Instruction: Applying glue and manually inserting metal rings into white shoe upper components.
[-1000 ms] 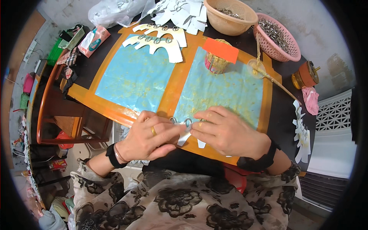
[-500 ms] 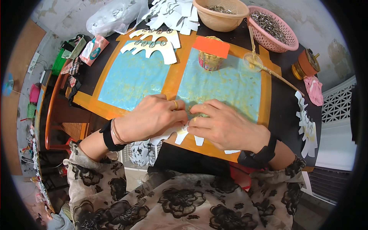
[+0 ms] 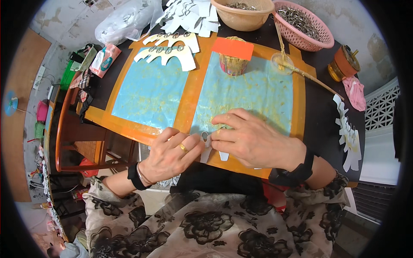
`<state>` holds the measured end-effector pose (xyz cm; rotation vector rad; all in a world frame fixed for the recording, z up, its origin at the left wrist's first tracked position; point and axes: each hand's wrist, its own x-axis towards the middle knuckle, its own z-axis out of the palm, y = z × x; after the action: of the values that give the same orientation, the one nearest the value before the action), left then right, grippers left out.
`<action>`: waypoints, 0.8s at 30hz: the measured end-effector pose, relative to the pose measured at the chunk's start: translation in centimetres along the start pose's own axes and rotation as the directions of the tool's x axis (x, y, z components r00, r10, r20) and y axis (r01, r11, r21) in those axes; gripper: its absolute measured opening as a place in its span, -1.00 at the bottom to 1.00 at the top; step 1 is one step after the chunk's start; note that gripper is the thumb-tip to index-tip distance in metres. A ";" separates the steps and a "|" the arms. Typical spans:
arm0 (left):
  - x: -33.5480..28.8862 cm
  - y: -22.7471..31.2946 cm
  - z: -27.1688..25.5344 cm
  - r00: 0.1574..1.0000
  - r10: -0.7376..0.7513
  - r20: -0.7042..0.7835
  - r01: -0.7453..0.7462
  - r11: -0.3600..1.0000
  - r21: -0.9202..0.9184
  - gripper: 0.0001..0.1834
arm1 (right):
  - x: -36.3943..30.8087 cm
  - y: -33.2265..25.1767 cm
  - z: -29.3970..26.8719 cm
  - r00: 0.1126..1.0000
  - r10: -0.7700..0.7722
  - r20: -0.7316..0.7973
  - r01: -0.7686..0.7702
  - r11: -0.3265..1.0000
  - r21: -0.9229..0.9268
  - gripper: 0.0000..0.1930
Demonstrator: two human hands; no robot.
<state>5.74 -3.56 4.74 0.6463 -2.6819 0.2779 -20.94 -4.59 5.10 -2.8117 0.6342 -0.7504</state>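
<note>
At the table's near edge, a white cut-paper strip with tooth-like tabs lies mostly hidden under my hands. A small oval metal ring shows upright on it, between my fingertips. My left hand is closed, its fingers curled and fingertips against the strip beside the ring. My right hand bends over the strip with thumb and fingers pinched on it; another ring shows by its fingers. Farther back on the left, two similar yellowed paper pieces carry several rings.
Blue sheets are taped down with orange tape. A glue-smeared tub with an orange card stands mid-table, near a stick on a small dish. Behind are a beige bowl and pink basket of metal pieces. Another ringed strip lies right.
My left hand has drawn back toward me and slightly left, uncovering a ring on the strip. My right hand stays nearly in place. The whole view has shifted a little.
</note>
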 end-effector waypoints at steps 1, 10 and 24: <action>-0.5 0.3 0.2 1.000 -0.028 -0.009 0.028 1.000 0.011 -0.66 | 0.1 -0.1 0.0 1.000 -0.001 -0.001 0.001 1.000 0.002 -0.86; -1.2 0.5 0.9 0.986 -0.148 -0.078 0.139 0.984 -0.114 -0.66 | 0.4 -1.0 -0.1 0.996 0.061 0.063 -0.062 0.998 0.018 -0.69; 1.2 -3.4 -0.5 0.980 -0.128 0.154 0.176 0.918 -0.355 -0.73 | 0.0 -0.6 0.0 0.996 0.052 0.067 -0.053 0.999 0.002 -0.65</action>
<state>6.48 -6.87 6.08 0.7676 -2.6766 -0.3139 -20.73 -4.09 5.20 -2.7917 0.6917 -0.6448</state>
